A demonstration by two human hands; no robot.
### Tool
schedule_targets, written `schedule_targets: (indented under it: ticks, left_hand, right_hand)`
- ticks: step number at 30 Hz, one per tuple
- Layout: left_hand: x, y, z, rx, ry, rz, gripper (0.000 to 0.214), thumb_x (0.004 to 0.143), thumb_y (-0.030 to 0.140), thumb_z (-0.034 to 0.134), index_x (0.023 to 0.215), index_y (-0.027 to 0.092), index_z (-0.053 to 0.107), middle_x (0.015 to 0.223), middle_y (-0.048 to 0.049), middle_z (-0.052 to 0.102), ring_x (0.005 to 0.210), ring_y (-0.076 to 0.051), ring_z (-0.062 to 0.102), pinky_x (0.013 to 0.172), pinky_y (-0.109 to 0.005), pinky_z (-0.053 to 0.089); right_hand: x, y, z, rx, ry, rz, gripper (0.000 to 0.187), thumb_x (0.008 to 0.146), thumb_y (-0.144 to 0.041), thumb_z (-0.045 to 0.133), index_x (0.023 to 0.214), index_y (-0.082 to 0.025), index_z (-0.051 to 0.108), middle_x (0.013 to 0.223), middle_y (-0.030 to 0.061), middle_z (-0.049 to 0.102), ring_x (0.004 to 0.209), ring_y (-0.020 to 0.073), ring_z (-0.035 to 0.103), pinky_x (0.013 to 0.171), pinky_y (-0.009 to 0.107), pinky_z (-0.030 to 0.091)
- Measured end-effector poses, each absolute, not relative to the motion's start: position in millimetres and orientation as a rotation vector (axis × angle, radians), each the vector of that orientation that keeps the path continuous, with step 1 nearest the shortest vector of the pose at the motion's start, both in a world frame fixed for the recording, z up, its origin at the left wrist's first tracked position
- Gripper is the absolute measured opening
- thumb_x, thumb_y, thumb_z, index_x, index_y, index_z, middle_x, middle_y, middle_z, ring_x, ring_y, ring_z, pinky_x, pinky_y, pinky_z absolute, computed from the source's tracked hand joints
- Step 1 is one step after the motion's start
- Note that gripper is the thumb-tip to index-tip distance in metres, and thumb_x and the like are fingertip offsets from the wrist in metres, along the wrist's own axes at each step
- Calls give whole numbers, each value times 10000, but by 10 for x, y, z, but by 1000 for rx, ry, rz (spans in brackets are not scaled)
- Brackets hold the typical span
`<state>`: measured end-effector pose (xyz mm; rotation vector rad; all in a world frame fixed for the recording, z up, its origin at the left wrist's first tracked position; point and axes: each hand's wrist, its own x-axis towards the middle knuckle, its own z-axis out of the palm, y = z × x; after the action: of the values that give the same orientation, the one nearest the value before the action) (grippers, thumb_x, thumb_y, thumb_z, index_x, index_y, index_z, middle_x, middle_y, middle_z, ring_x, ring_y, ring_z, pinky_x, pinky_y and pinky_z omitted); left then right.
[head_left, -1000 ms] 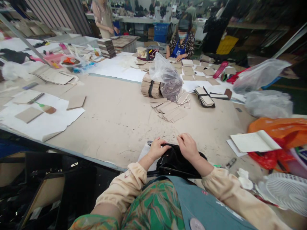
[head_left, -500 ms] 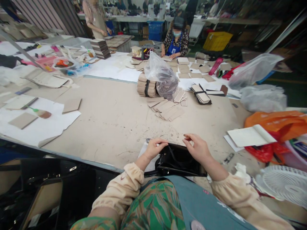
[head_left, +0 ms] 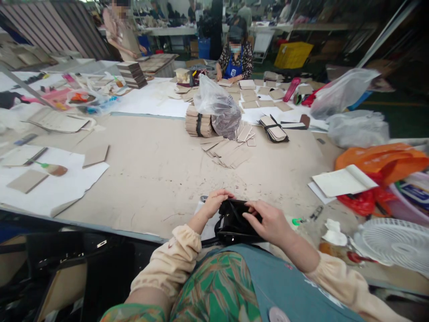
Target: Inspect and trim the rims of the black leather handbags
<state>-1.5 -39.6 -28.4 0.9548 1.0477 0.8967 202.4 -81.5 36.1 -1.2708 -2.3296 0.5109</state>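
Note:
A small black bag (head_left: pixel 234 221) lies at the near edge of the worktable (head_left: pixel 161 170), in front of my body. My left hand (head_left: pixel 216 202) grips the bag's upper left rim with curled fingers. My right hand (head_left: pixel 270 221) lies across the bag's right side, its fingers reaching into the opening; what they touch inside is hidden. Both arms wear cream sleeves.
Loose cardboard pieces (head_left: pixel 228 152), a banded stack (head_left: pixel 198 125) and a clear plastic bag (head_left: pixel 219 107) sit mid-table. White paper with a brush (head_left: pixel 52 168) lies left. An orange bag (head_left: pixel 378 161), papers (head_left: pixel 342 181) and a white fan (head_left: pixel 397 243) crowd the right. A seated person (head_left: pixel 234 60) works opposite.
My right hand has come down from above the bag's rim and now reaches into the bag. The left hand keeps its hold on the rim. The view has shifted slightly.

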Motion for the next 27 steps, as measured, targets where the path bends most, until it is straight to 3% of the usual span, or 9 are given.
schedule_targets:
  ticks: [4, 10, 14, 20, 27]
  left_hand:
    - [-45, -449, -321, 962, 988, 954, 254, 717, 214, 460, 883, 133, 634, 846, -67, 706, 841, -195, 633, 808, -342, 463]
    - [-148, -530, -345, 1537, 1092, 871, 313, 701, 279, 635, 995, 174, 663, 1016, -66, 678, 956, -192, 602, 913, -324, 433]
    - [-148, -529, -439, 1525, 1242, 865, 224, 734, 287, 608, 906, 174, 696, 926, -67, 705, 875, -180, 634, 854, -318, 479]
    - [-165, -576, -415, 1456, 1261, 988, 304, 715, 301, 640, 992, 178, 664, 908, -57, 708, 834, -168, 645, 808, -305, 504]
    - [-115, -547, -260, 1404, 1328, 832, 287, 735, 387, 600, 778, 126, 712, 709, -57, 694, 668, -159, 612, 647, -258, 481]
  right_hand:
    - [1853, -919, 326, -1285, -2466, 450, 359, 777, -427, 556, 1034, -176, 560, 952, 100, 618, 913, 224, 562, 793, 348, 457]
    - [1846, -922, 173, -1369, -2531, 394, 401, 827, -253, 473, 1215, -153, 489, 956, 97, 635, 911, 195, 579, 794, 309, 469]
    - [1885, -858, 79, -1408, -2482, 488, 323, 873, -248, 408, 1148, -195, 569, 874, 57, 673, 799, 155, 618, 743, 256, 471]
    - [1942, -796, 3, -1428, -2399, 539, 268, 871, -278, 423, 1020, -220, 638, 943, 45, 686, 832, 166, 625, 766, 273, 465]
    - [1940, -785, 23, -1428, -2441, 533, 264, 870, -295, 420, 941, -212, 661, 853, 45, 691, 780, 153, 622, 719, 248, 449]
